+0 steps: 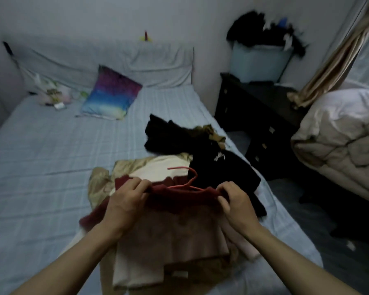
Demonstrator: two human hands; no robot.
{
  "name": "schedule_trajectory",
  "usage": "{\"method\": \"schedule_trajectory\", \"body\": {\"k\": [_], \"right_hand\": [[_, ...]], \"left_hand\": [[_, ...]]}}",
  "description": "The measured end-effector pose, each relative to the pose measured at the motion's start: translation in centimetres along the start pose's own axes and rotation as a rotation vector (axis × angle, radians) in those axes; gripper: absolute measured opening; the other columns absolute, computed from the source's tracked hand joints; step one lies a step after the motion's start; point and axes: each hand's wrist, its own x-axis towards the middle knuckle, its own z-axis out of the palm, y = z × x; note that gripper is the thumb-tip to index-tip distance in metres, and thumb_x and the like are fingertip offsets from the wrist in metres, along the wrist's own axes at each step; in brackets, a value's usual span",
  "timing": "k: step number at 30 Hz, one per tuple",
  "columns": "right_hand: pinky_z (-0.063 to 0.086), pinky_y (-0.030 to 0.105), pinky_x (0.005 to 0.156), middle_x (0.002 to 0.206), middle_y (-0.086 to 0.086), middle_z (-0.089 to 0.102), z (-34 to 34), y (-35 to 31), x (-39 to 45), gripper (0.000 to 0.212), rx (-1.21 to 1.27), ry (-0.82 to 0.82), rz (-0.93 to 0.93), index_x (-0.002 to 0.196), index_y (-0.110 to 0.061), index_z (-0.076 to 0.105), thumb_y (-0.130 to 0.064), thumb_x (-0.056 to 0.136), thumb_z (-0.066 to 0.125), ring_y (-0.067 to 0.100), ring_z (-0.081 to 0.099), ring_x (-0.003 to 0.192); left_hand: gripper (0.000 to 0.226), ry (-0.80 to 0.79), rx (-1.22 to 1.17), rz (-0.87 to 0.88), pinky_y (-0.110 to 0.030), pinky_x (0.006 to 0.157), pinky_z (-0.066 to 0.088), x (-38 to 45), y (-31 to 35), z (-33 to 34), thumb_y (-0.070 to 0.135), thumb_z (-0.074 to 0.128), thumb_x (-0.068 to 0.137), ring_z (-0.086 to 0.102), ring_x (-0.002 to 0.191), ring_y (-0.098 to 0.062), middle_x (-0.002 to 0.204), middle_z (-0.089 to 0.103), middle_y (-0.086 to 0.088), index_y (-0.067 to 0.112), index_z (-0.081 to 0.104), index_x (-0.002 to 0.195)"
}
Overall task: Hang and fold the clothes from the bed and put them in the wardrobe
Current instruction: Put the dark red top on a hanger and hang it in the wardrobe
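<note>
Over the bed (pixel 41 158): left hand (pixel 126 201) and right hand (pixel 235 202) each pinch a shoulder of one dark red top (pixel 179 199); one pink hanger (pixel 186 182) half hidden inside. Black clothes (pixel 179 137) beyond, blurred, count unclear.

A wide bed (pixel 41 158) covered in a pale blue checked sheet fills the left and middle of the view. Near its head a square cushion in purple, blue and pale yellow bands (pixel 112 93) lies tilted on the sheet, with a small blurred heap of pale pink and green items (pixel 51 93) to its left. Toward the right edge lies a crumpled black garment (pixel 168 135), touching a second black garment with a white mark (pixel 224 169). Beside them, cream and beige folded cloths (pixel 158 241) are spread on the sheet.
</note>
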Motion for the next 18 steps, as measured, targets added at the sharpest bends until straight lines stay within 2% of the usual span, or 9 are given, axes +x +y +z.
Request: {"method": "schedule_trajectory", "body": {"k": [3,8,13,15,18], "right_hand": [[0.049,0.033,0.073,0.089,-0.01,0.054,-4.6,-2.6,3.3,0.017,-0.024,0.061,-0.048,0.092,-0.026,0.055,-0.013,0.086,0.065,0.008,0.054,0.081],[0.049,0.028,0.075,0.089,-0.011,0.056,-11.2,-7.4,6.9,0.013,-0.015,0.182,-0.134,0.092,-0.024,0.058,-0.013,0.088,0.065,0.005,0.055,0.082],[0.049,0.023,0.073,0.089,-0.008,0.057,-16.2,-11.7,9.8,0.01,-0.006,0.302,-0.219,0.092,-0.02,0.061,-0.014,0.088,0.067,0.003,0.055,0.079],[0.048,0.021,0.074,0.091,-0.007,0.057,-18.1,-13.3,10.9,0.01,-0.008,0.358,-0.264,0.092,-0.019,0.061,-0.013,0.088,0.067,0.004,0.055,0.081],[0.048,0.027,0.076,0.091,-0.003,0.057,-20.8,-15.3,12.1,0.012,-0.025,0.455,-0.346,0.093,-0.016,0.062,-0.009,0.086,0.068,0.011,0.056,0.082]], "left_hand": [[0.022,0.103,0.047,0.014,-0.033,0.055,0.047,3.6,1.8,-4.4,0.032,0.047,0.086,0.06,0.071,-0.025,0.088,0.06,-0.001,0.018,0.062,0.094],[0.023,0.211,0.051,0.022,-0.036,0.055,0.051,8.2,3.5,-10.8,0.039,0.047,0.086,0.062,0.075,-0.025,0.09,0.061,0.001,0.023,0.061,0.097],[0.012,0.331,0.091,0.042,-0.037,0.056,0.05,11.2,4.7,-16.6,0.028,0.063,0.084,0.063,0.075,-0.028,0.09,0.059,0.0,0.023,0.06,0.095],[0.014,0.385,0.1,0.057,-0.036,0.055,0.049,12.1,5.4,-18.7,0.031,0.059,0.084,0.062,0.074,-0.028,0.09,0.057,0.0,0.022,0.061,0.094],[0.021,0.458,0.078,0.103,-0.035,0.057,0.051,13.0,6.6,-21.7,0.038,0.052,0.086,0.064,0.073,-0.028,0.091,0.059,0.0,0.021,0.061,0.095]]}}
